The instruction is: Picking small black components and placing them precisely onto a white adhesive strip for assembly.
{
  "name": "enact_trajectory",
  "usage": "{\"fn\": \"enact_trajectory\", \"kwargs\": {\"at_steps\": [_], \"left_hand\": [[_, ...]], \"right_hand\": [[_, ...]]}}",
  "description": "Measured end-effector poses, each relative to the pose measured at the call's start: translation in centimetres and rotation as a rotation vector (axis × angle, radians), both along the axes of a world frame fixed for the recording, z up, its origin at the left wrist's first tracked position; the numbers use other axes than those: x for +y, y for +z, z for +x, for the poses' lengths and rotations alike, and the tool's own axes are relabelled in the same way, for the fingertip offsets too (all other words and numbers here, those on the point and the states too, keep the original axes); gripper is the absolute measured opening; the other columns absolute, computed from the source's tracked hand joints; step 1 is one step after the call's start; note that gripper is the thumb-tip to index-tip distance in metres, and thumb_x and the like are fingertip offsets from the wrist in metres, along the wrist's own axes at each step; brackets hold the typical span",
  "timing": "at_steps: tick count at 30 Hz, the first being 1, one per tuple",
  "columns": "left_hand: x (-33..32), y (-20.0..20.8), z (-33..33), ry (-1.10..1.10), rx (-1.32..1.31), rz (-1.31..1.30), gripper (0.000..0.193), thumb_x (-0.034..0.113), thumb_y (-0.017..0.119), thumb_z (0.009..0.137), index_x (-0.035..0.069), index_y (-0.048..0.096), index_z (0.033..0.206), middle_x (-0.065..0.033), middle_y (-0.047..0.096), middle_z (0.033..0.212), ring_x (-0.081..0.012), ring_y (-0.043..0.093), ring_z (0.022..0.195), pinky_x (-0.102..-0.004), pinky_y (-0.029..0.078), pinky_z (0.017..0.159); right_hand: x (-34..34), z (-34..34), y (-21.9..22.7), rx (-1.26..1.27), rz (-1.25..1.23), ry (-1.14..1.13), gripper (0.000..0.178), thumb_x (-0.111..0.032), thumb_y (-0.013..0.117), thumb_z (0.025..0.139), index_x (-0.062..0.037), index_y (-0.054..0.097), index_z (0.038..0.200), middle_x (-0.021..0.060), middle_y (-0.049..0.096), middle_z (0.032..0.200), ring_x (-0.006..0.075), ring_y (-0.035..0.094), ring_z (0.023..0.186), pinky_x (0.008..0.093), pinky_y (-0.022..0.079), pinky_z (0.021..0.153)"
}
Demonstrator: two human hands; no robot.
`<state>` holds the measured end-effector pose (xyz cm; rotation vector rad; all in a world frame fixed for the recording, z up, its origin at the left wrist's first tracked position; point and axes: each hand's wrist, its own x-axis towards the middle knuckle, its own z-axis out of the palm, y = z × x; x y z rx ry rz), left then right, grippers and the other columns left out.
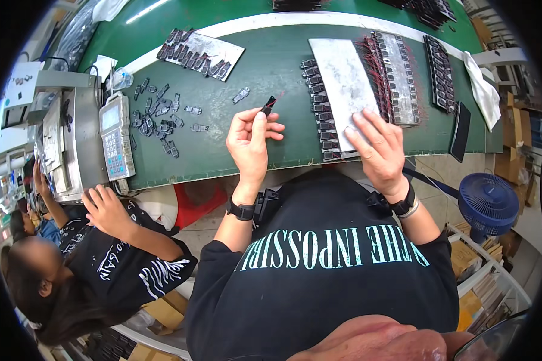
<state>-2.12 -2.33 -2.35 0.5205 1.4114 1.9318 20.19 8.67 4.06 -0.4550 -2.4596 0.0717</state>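
Note:
Between the thumb and fingers of my left hand [250, 144] is a small black electronic part [269, 107] with thin red wires, lifted over the green table [223, 138]. The fingers of my right hand [379, 150] lie stretched out on the near right edge of a pale flat board [340, 72]. A column of small black parts [325, 120] lines the left edge of that board. Along its right side are bunched red wires [376, 78] and another board bearing rows of parts [397, 66]. One loose grey part [241, 95] lies beyond my left hand.
Several loose parts [156, 117] are scattered left, below a part-loaded board [223, 48]. A keypad device [113, 138] stands by a co-worker [114, 253] at the left. At right are another row of parts [441, 75], a black phone-like slab [460, 132], white cloth [483, 90] and blue fan [489, 201].

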Motion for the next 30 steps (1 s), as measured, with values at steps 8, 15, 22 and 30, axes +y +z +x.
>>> {"fn": "enact_trajectory", "kwargs": {"at_steps": [8, 15, 22, 30], "left_hand": [[1.9, 2.6, -0.6, -0.131, 0.064, -0.098, 0.017, 0.013, 0.059, 0.100, -0.003, 0.059, 0.104, -0.0154, 0.070, 0.094, -0.0170, 0.069, 0.070, -0.0259, 0.056, 0.056], [10.5, 4.7, -2.5, -0.380, 0.340, -0.225, 0.024, 0.019, 0.063, 0.098, -0.004, 0.065, 0.103, -0.0116, 0.071, 0.090, -0.0110, 0.065, 0.065, -0.0224, 0.052, 0.053], [15.9, 3.4, -1.8, -0.486, 0.496, -0.361, 0.024, 0.020, 0.065, 0.094, -0.003, 0.069, 0.100, -0.0078, 0.072, 0.080, -0.0096, 0.066, 0.067, -0.0236, 0.052, 0.055], [16.8, 2.1, -0.2, -0.342, 0.987, -0.368, 0.020, 0.022, 0.065, 0.089, 0.002, 0.070, 0.091, -0.0132, 0.072, 0.080, -0.0308, 0.069, 0.076, -0.0396, 0.054, 0.069]], "right_hand": [[-1.1, 0.7, -3.0, -0.151, -0.109, 0.069, 0.042, -0.007, 0.067, 0.080, -0.0142, 0.068, 0.122, 0.0075, 0.063, 0.129, 0.0258, 0.058, 0.121, 0.0367, 0.044, 0.088], [-1.1, 1.3, -3.6, -0.193, -0.283, 0.142, 0.051, -0.007, 0.077, 0.073, -0.0100, 0.065, 0.123, 0.0091, 0.060, 0.132, 0.0293, 0.056, 0.122, 0.0424, 0.045, 0.094], [1.5, 2.5, -0.8, -0.142, -0.263, 0.082, 0.040, -0.003, 0.074, 0.077, -0.0074, 0.068, 0.116, 0.0100, 0.064, 0.125, 0.0277, 0.059, 0.117, 0.0404, 0.046, 0.094], [11.7, 5.6, 4.5, -0.033, -0.296, -0.232, 0.022, -0.003, 0.064, 0.090, -0.0025, 0.070, 0.111, 0.0121, 0.070, 0.110, 0.0280, 0.065, 0.105, 0.0349, 0.048, 0.093]]}}
